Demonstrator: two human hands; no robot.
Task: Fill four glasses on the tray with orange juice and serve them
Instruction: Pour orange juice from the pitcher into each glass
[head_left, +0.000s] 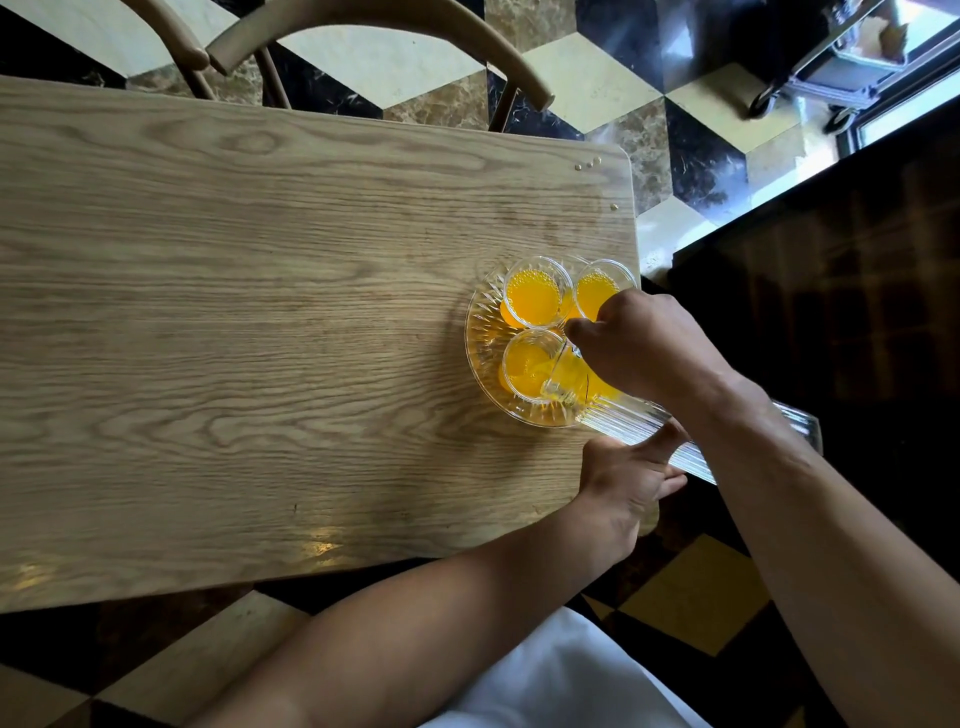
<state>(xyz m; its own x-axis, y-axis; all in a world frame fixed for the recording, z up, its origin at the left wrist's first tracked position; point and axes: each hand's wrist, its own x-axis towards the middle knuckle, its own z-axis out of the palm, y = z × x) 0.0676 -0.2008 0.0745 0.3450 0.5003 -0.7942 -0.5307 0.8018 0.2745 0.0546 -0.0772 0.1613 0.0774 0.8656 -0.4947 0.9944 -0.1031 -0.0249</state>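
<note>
A round cut-glass tray (480, 332) sits at the right end of the wooden table (260, 312). On it stand three visible glasses holding orange juice: far left (534, 295), far right (595, 293) and near left (524, 366). A ribbed glass pitcher (631, 423) lies tilted over the tray, its mouth with juice by the near left glass. My right hand (639, 345) grips the pitcher near its neck. My left hand (626, 480) touches the pitcher's ribbed body from below, thumb stretched up against it. A fourth glass, if there, is hidden under my right hand and the pitcher.
The tray stands close to the table's right edge (636, 249). A few small drops (587, 164) lie near the far right corner. Two wooden chairs (363, 26) stand behind the table. A dark counter (831, 286) runs along the right, with a wheeled cart (831, 78) beyond.
</note>
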